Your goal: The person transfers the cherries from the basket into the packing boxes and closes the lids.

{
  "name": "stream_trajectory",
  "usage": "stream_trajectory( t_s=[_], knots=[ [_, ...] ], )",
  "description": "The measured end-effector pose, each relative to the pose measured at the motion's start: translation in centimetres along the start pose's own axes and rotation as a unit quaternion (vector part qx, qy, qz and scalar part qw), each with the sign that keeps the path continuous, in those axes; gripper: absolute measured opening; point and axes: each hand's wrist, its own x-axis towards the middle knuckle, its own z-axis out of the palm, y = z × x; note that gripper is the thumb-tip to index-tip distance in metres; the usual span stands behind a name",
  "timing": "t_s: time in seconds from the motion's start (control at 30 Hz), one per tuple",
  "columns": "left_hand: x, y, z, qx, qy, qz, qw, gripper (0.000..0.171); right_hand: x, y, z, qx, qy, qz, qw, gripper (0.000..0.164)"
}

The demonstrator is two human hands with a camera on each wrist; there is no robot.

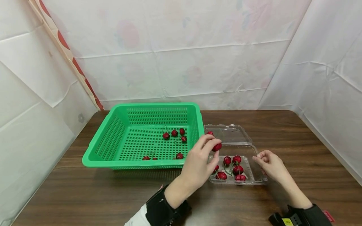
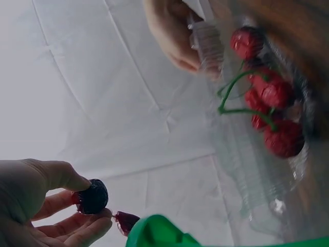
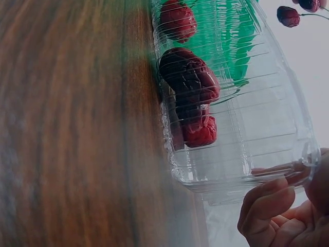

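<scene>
My left hand [image 1: 198, 161] pinches a dark red cherry [image 1: 216, 147] between thumb and fingers, above the left side of a clear plastic clamshell box [image 1: 256, 174]. A second cherry [image 2: 126, 222] hangs beside those fingertips in the left wrist view; whether it shares a stem with the first is unclear. Several red cherries [image 1: 238, 169], some with green stems, lie in the box, whose lid [image 1: 230, 133] is folded back. At the box's right edge, my right hand [image 1: 270, 164] grips the plastic rim between thumb and fingers, seen close up in the right wrist view.
Left of the box stands a green perforated basket [image 1: 99, 162], with several loose cherries [image 1: 174, 133] inside. Both containers sit on a brown wooden table [image 1: 79, 188]. White sheeting [image 1: 181, 72] hangs behind the table and along both sides.
</scene>
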Motion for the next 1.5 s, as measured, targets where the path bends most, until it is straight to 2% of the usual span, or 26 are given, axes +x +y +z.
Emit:
stream_trajectory(
  t_s=[0.33,0.53,0.73,1.1,1.3,1.5],
  knots=[
    [-0.8,0.0,1.6,0.03,-0.038,0.01,0.9988,0.025,-0.1,0.0,0.0,0.002,0.001,-0.002,1.0,0.029],
    [-1.3,-0.2,2.6,0.05,-0.074,0.009,0.9959,0.024,-0.1,0.1,0.1,0.001,0.003,-0.005,1.0,0.028],
    [-1.7,-0.4,3.5,0.077,-0.094,0.019,0.9924,0.024,0.0,0.0,0.0,-0.002,0.004,-0.006,1.0,0.028],
    [-2.3,-0.6,4.6,0.125,-0.14,0.02,0.982,0.022,0.0,-0.2,-0.1,-0.004,0.0,0.0,1.0,0.03],
    [-2.5,-0.6,4.7,0.136,-0.168,0.004,0.9763,0.022,0.0,-0.1,-0.1,0.0,-0.001,-0.002,1.0,0.028],
    [-2.6,-0.8,4.9,0.163,-0.22,-0.018,0.9618,0.021,-0.1,-0.1,0.0,-0.001,-0.002,-0.002,1.0,0.028]
  ],
)
